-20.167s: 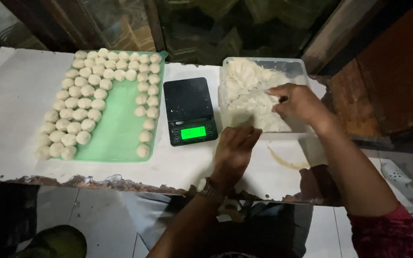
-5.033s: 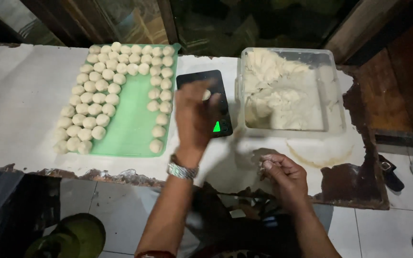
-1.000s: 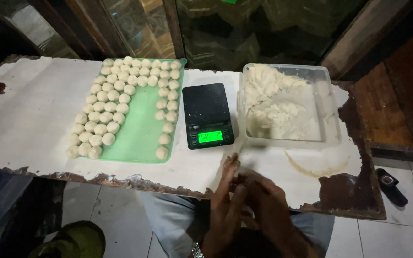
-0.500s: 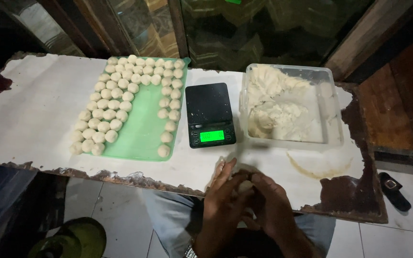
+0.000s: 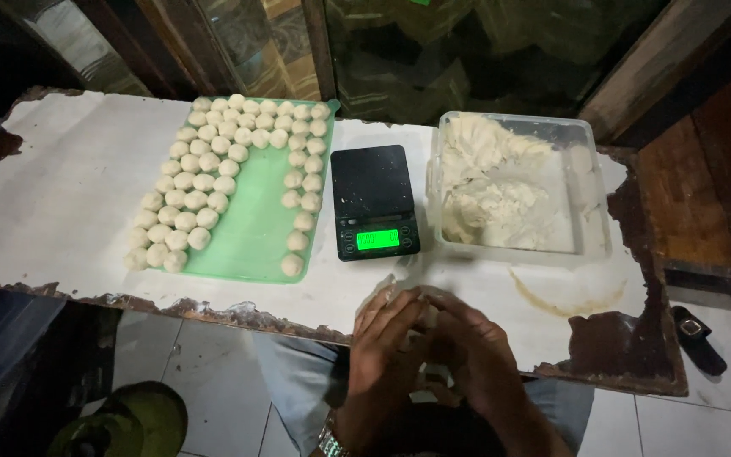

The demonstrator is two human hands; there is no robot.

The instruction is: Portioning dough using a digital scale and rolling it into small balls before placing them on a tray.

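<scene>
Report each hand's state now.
Left hand: cupped against the right; what it holds cannot be told.
Right hand: cupped against the left; contents hidden.

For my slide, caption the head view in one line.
Both hands cupped together near a black digital scale, green tray of dough balls and clear dough tub.

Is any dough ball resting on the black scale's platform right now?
No, the scale has a bare dark platform; the dough balls sit on the green tray beside it.

Bare hands, one wrist with a watch

The left hand (image 5: pixel 382 355) wore a silver metal watch (image 5: pixel 330 442); the right hand (image 5: pixel 480 360) was bare, with no sleeve visible.
</scene>
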